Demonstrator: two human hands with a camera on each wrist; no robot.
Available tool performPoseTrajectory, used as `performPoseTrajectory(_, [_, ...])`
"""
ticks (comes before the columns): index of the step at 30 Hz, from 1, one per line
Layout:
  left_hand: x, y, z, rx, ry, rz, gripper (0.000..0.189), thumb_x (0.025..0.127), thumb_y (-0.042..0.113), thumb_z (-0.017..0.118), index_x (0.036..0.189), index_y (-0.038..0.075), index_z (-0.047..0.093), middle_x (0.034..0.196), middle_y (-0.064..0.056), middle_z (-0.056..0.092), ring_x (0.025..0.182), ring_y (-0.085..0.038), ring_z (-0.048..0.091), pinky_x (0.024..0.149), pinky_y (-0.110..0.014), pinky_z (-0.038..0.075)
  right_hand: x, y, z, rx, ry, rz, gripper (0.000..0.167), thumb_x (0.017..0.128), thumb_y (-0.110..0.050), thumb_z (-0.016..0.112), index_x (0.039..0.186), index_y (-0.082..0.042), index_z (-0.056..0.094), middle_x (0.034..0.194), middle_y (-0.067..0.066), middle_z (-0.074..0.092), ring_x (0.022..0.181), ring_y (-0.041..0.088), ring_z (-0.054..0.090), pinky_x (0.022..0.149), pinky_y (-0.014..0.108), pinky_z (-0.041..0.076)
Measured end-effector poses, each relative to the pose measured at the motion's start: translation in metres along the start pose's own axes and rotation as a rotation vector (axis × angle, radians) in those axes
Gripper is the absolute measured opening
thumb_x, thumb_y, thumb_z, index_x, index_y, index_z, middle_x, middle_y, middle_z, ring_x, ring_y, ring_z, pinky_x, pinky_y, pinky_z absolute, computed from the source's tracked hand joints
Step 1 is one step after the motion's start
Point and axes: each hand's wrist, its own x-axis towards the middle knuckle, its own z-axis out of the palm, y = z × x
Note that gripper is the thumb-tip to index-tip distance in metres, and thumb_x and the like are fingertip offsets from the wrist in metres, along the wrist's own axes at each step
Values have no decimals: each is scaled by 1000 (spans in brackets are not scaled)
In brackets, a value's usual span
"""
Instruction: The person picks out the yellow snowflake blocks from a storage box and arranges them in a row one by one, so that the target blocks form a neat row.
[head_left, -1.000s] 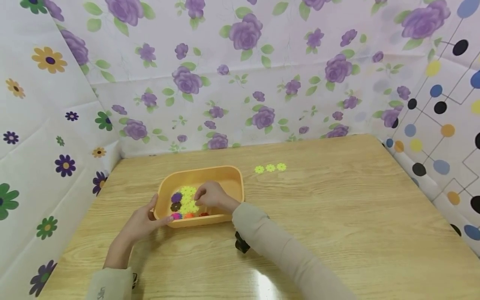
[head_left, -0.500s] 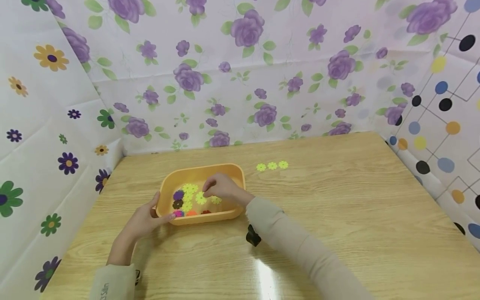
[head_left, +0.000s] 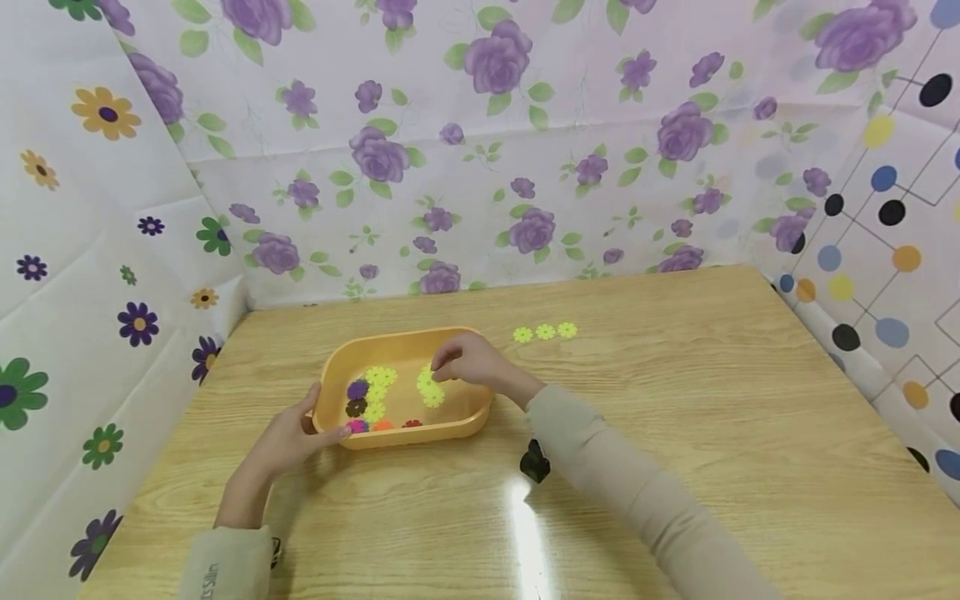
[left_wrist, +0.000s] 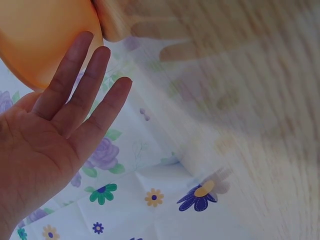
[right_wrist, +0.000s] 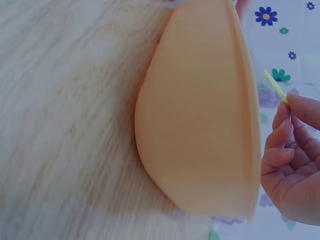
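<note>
In the head view an orange plastic basin [head_left: 405, 437] holds several yellow flower-shaped pieces [head_left: 377, 392], with purple, dark brown, pink, orange and red ones nearby. My left hand [head_left: 279, 442] holds the basin's left end, thumb over the front rim; the left wrist view has three fingers of this hand [left_wrist: 55, 120] extended beside the outer wall. Above the right part of the basin, my right hand [head_left: 476, 364] pinches a yellow flower piece [right_wrist: 276, 86] between thumb and index finger, seen edge-on above the rim in the right wrist view. More yellow pieces [head_left: 432, 395] lie below that hand.
Three yellow flower pieces [head_left: 545, 332] lie in a row on the wooden table [head_left: 675, 400], behind and right of the basin. Floral sheeting [head_left: 450, 167] walls the back and left; a dotted sheet [head_left: 892, 275] hangs at right. A black device [head_left: 535, 462] sits under the right sleeve.
My right hand has moved right across the basin and lifted slightly, with yellow pieces now spread toward the basin's right side. The left hand stays at the basin's left end.
</note>
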Motion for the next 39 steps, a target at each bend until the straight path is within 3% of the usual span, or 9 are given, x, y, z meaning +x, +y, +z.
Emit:
performPoseTrajectory(10, [0, 0, 0, -12, -4, -1, 97, 82, 41, 66, 143, -6, 7, 118, -29, 52, 81, -19, 56, 70, -31, 45, -10, 5, -22, 17, 24, 13, 10, 79, -3, 67, 87, 3, 67, 76, 4, 64, 69, 14, 54, 77, 46, 45])
performPoseTrajectory(16, [0, 0, 0, -20, -3, 4, 96, 82, 39, 67, 143, -6, 7, 116, -28, 53, 78, -18, 55, 69, -31, 45, -16, 10, -37, 15, 52, 49, 7, 80, -6, 67, 86, -2, 67, 78, 4, 64, 70, 14, 54, 71, 40, 46])
performPoseTrajectory(23, [-1, 0, 0, -15, -4, 5, 97, 81, 42, 66, 142, -6, 7, 128, -32, 43, 87, -22, 56, 77, -39, 46, -21, 20, -54, 35, 77, 70, 8, 80, -6, 67, 87, -2, 67, 78, 5, 63, 70, 18, 54, 72, 42, 45])
performPoseTrajectory(30, [-2, 0, 0, -32, -12, -9, 99, 81, 43, 66, 143, -5, 6, 124, -32, 46, 87, -23, 57, 76, -37, 46, -26, 32, -74, 31, 109, 102, 10, 80, -8, 67, 89, -2, 67, 71, 1, 59, 66, 15, 49, 58, 27, 40])
performPoseTrajectory(39, [-2, 2, 0, -11, -9, -21, 98, 82, 43, 65, 143, -4, 6, 133, -33, 36, 100, -31, 55, 84, -45, 44, -36, 51, -108, 35, 149, 136, 10, 85, -9, 62, 91, -2, 64, 80, 4, 58, 72, 23, 47, 63, 35, 38])
